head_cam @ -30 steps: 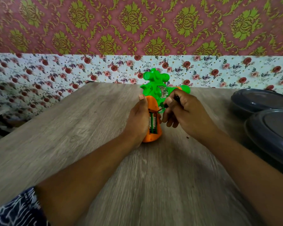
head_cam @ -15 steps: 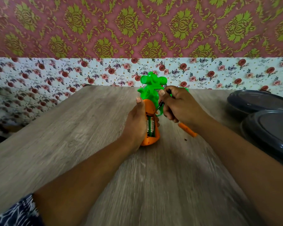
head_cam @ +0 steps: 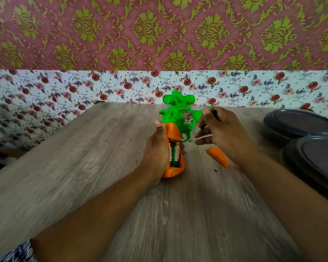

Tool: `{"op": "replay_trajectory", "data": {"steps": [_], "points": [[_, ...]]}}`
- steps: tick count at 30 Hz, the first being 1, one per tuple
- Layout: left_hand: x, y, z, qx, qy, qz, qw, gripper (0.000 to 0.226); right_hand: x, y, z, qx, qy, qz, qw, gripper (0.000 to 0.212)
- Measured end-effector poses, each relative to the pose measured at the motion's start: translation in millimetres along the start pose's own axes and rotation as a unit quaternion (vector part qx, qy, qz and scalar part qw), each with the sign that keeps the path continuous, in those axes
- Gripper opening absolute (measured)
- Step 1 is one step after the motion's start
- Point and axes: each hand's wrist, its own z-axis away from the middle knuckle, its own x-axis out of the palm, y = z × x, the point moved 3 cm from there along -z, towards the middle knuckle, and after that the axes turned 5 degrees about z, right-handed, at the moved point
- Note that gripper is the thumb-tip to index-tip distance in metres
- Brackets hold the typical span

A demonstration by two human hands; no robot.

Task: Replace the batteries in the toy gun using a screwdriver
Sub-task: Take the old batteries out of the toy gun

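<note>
Mid-counter, toward the far edge: green-and-orange plastic toy gun (head_cam: 175,129) lying on the grey wood-grain counter (head_cam: 83,167), orange grip clasped by left hand (head_cam: 155,148). Battery bay open, two green-labelled batteries (head_cam: 174,154) seated inside, old or new can't tell. Orange plastic battery cover (head_cam: 217,156) off, lying by the right wrist. Right hand (head_cam: 222,131) curled around a thin dark-handled screwdriver (head_cam: 215,115), blurry. Left to do, probably: battery swap, cover back on, screw in.
</note>
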Motion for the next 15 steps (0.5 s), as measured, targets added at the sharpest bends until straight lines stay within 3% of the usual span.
{"op": "replay_trajectory", "data": {"steps": [2, 4, 7, 11, 15], "points": [[0, -2, -1, -0.005, -0.001, 0.018, 1.0, 0.075, 0, 6, 10, -0.032, 0.011, 0.011, 0.999, 0.025], [1, -4, -3, -0.012, 0.003, 0.03, 0.999, 0.076, 3, 10, 18, -0.098, 0.01, 0.097, 0.99, 0.023], [1, -6, -5, -0.005, 0.015, 0.047, 0.999, 0.072, 12, 7, 27, -0.224, -0.006, 0.31, 0.924, 0.024], [-2, -7, -5, 0.001, 0.025, 0.051, 0.998, 0.067, 24, 6, 33, -0.218, -0.064, 0.411, 0.883, 0.026], [-3, -5, -2, -0.014, 0.044, 0.034, 0.998, 0.067, 23, 6, 36, -0.229, -0.068, 0.4, 0.885, 0.026]]}}
